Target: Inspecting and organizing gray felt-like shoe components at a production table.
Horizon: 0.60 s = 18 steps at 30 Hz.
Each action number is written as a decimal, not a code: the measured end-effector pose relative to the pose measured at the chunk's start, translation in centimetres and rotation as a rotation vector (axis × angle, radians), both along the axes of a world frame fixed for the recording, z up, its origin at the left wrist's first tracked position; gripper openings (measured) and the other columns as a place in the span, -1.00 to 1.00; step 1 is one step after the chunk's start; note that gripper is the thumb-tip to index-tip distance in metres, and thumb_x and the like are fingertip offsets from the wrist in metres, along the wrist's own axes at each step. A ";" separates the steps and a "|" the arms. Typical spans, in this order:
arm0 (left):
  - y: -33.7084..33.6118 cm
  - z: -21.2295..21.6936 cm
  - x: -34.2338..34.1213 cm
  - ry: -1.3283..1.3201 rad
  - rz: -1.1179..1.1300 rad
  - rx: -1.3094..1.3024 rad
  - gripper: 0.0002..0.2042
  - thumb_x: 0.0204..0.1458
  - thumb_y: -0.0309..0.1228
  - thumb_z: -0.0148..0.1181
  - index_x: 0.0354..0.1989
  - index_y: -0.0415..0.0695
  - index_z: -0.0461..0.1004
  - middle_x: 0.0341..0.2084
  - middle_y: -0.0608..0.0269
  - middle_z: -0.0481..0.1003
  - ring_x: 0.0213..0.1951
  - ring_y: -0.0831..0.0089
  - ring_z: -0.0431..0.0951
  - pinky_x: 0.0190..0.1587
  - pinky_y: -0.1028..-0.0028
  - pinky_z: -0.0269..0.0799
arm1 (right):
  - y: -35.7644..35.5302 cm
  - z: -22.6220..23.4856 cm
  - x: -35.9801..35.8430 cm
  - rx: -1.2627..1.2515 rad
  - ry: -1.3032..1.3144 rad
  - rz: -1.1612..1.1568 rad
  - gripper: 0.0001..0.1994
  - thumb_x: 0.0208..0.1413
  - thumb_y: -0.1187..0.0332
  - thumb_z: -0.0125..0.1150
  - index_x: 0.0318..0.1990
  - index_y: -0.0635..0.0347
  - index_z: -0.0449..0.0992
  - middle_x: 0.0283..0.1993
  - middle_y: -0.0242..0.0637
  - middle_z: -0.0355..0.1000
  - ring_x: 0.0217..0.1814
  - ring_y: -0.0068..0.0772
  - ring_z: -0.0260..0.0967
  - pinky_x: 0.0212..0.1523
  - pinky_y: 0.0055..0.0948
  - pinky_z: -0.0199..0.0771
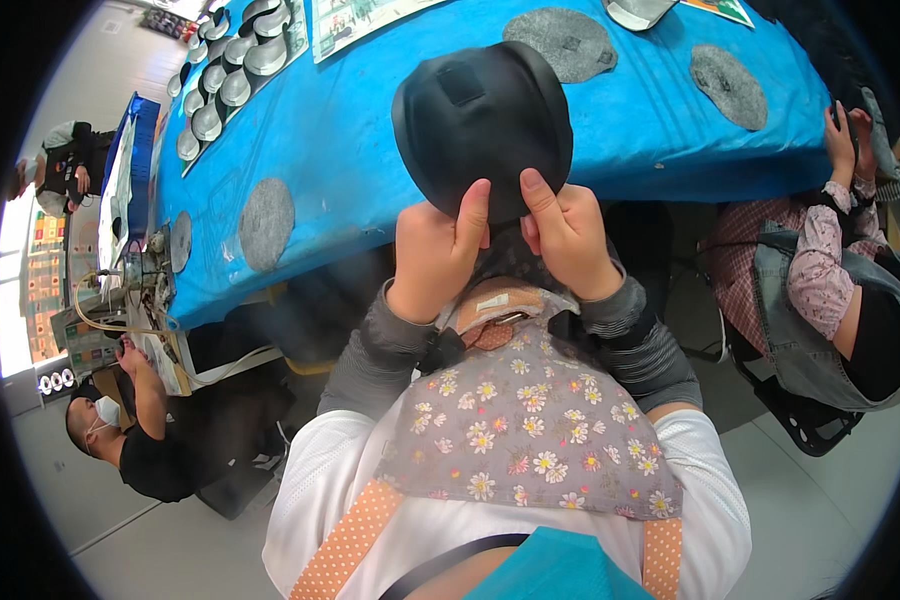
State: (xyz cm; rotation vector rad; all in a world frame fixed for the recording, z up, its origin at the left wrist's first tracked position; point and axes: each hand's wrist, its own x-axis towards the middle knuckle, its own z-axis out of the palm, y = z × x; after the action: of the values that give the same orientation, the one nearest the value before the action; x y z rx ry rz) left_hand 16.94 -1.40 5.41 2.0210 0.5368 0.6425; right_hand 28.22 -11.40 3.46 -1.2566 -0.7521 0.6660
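Black cap (482, 125) gripped by both hands (500, 245) above blue table (370, 150).

I hold the cap piece (482, 125) up between me and the table (370, 160), my left hand (435, 255) and right hand (567, 240) side by side at its near edge. Felt discs (267, 222) lie on the table beyond it. One co-worker (830, 290) sits to my right, another (150, 430) to my left.

Black rounded cap piece (482, 125), smooth and domed, small rectangular patch near its top; held upright at its lower edge, above the blue table's near edge.
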 end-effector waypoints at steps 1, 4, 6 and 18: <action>-0.4 -0.1 0.1 0.001 -0.001 -0.002 -0.63 0.21 -0.26 -0.10 -0.56 -0.24 0.43 -0.80 0.39 0.33 -0.75 0.67 0.28 -0.71 0.63 0.10 | 0.1 0.0 -0.6 0.036 0.126 0.019 -0.47 0.26 0.11 -0.11 -0.77 0.16 0.22 -0.80 -0.48 0.14 -0.76 -0.71 0.06 -0.73 -0.65 -0.02; -1.4 -0.4 0.8 -0.285 0.042 -0.358 -0.73 0.22 -0.29 -0.12 -0.37 -0.23 0.42 -0.74 0.42 0.34 -0.72 0.71 0.27 -0.71 0.67 0.08 | 0.6 -0.1 -1.5 0.131 0.230 0.152 -0.48 0.25 0.11 -0.09 -0.75 0.16 0.23 -0.79 -0.47 0.17 -0.75 -0.72 0.07 -0.73 -0.66 -0.02; -1.0 -0.3 1.0 -0.162 -0.014 -0.275 -0.77 0.22 -0.31 -0.13 -0.23 -0.21 0.37 -0.69 0.44 0.33 -0.70 0.73 0.25 -0.71 0.70 0.07 | 1.0 -0.2 -0.8 0.099 0.206 0.133 -0.52 0.24 0.14 -0.05 -0.72 0.18 0.26 -0.77 -0.46 0.19 -0.76 -0.73 0.05 -0.74 -0.65 -0.03; -1.4 0.6 0.7 -0.221 0.018 -0.451 -0.80 0.21 -0.34 -0.10 -0.24 -0.21 0.38 -0.71 0.42 0.33 -0.73 0.70 0.23 -0.72 0.68 0.06 | 0.0 1.1 0.1 -0.045 0.280 0.187 -0.55 0.21 0.21 0.03 -0.71 0.23 0.34 -0.78 -0.50 0.18 -0.74 -0.71 0.06 -0.72 -0.59 -0.02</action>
State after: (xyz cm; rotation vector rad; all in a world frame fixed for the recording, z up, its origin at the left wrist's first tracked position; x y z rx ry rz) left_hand 17.61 -2.82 6.00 1.5045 0.5147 0.6765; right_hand 28.29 -11.38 4.56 -1.1122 -0.6283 0.9933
